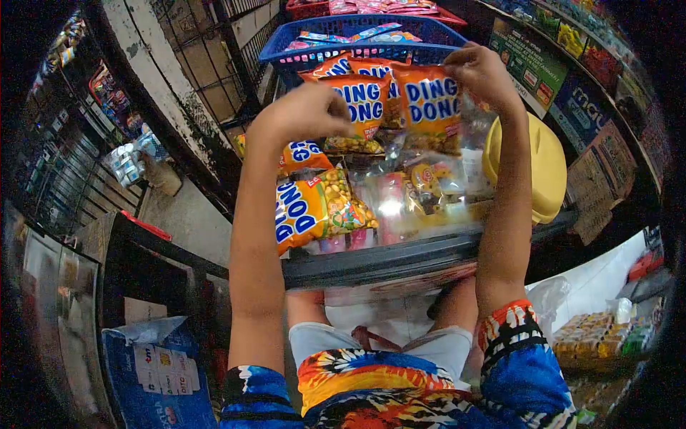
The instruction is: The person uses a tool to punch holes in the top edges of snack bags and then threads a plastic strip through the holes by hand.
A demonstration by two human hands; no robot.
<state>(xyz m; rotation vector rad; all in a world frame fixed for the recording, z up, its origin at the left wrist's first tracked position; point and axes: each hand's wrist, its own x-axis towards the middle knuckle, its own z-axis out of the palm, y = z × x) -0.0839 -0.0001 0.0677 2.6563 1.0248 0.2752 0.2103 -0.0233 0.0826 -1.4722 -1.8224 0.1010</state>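
Note:
My right hand [484,77] pinches the top right corner of an orange Ding Dong snack bag [431,107], which stands upright facing me. Slightly blurred, my left hand [300,116] hovers in front of another Ding Dong bag [363,107], its fingers bent and apart with nothing visible between them. More orange bags lean behind these two. Below my left wrist a Ding Dong bag [325,207] lies sideways, its nuts showing through a clear window. Clear plastic packs [421,189] lie in the middle of the glass-topped counter, between my forearms.
A blue basket [286,50] with pink and blue packets stands behind the bags. Beside my right forearm sits a yellow plastic container [547,168]. The counter's dark edge [379,259] runs before my lap. Metal bars and a post [161,86] rise at left.

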